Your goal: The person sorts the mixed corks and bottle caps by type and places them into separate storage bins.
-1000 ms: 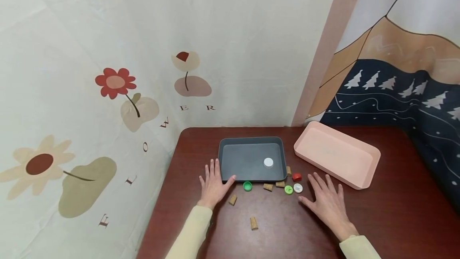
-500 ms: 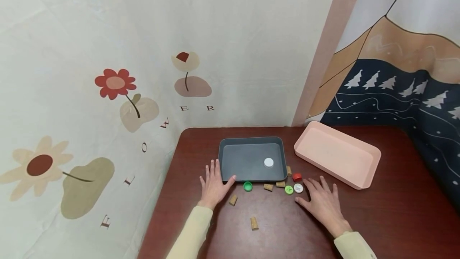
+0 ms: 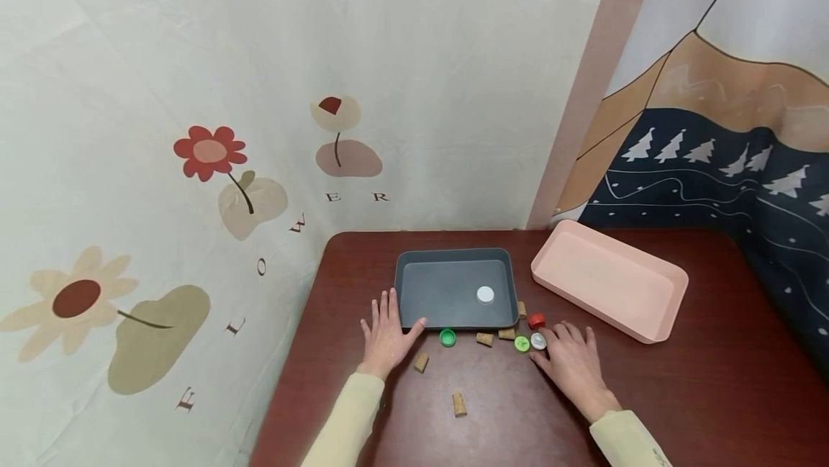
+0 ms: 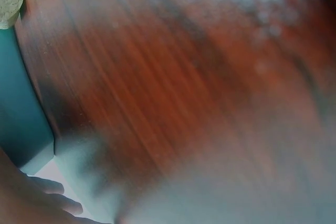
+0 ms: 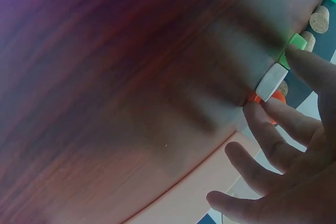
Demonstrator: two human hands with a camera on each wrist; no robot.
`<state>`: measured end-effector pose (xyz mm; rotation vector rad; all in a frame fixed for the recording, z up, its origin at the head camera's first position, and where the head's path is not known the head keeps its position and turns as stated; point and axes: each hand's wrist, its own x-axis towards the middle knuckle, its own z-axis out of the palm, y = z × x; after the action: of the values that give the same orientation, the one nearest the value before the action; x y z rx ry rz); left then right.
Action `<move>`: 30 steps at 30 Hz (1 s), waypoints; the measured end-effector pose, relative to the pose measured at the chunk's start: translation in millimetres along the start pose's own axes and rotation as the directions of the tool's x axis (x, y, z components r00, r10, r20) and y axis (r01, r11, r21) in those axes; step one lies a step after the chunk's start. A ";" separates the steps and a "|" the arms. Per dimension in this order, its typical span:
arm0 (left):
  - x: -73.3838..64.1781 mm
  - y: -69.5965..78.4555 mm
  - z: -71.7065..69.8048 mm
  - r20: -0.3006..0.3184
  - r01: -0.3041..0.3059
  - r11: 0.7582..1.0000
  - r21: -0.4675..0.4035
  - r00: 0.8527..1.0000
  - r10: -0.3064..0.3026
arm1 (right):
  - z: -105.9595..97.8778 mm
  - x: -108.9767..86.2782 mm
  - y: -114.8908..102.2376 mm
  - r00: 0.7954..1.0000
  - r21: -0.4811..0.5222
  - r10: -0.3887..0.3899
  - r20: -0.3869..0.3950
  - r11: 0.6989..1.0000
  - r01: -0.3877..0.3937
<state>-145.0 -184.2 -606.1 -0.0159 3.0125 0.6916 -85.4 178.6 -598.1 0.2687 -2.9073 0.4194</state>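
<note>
My left hand (image 3: 386,341) lies spread at the near left corner of a dark grey tray (image 3: 440,294), thumb along its front edge and fingers beside its left wall. A round white bottle cap (image 3: 485,295) sits inside the tray. My right hand (image 3: 573,363) reaches in from the right, fingers slightly bent around a second white cap (image 5: 272,82) on the table. The index and middle fingertips are right at that cap's edge; the thumb tip overlaps a light green cap (image 5: 294,50) in the right wrist view. A red cap (image 3: 536,320) lies just behind the fingers.
A pink tray (image 3: 609,280) stands at an angle behind the right hand. A green cap (image 3: 447,337) and several corks lie along the grey tray's front and right side. Nearer are one cork (image 3: 421,363) and another cork (image 3: 459,404). Printed curtains (image 3: 440,93) hang behind the table.
My right hand has moved left from the bare table beside the caps to the white cap, its fingers bending more. The left hand stays at the grey tray.
</note>
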 end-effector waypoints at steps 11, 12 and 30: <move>-0.6 1.3 -0.9 -0.005 -0.005 1.000 0.003 1.000 0.005 | -4.0 -4.4 -2.6 1.000 0.030 0.009 -0.013 1.000 -0.008; -0.7 1.3 -0.9 -0.006 -0.005 1.000 0.003 1.000 0.005 | -4.3 -5.0 -2.2 1.000 0.043 0.014 -0.014 0.999 -0.013; -3.3 1.9 -2.3 -0.003 0.004 1.000 0.004 1.000 -0.004 | -23.7 -1.8 -12.7 0.980 0.293 0.093 -0.178 0.955 -0.037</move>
<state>-141.9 -183.5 -603.0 -0.0230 3.0157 0.6853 -77.2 173.9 -572.8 0.1628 -2.6677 0.8361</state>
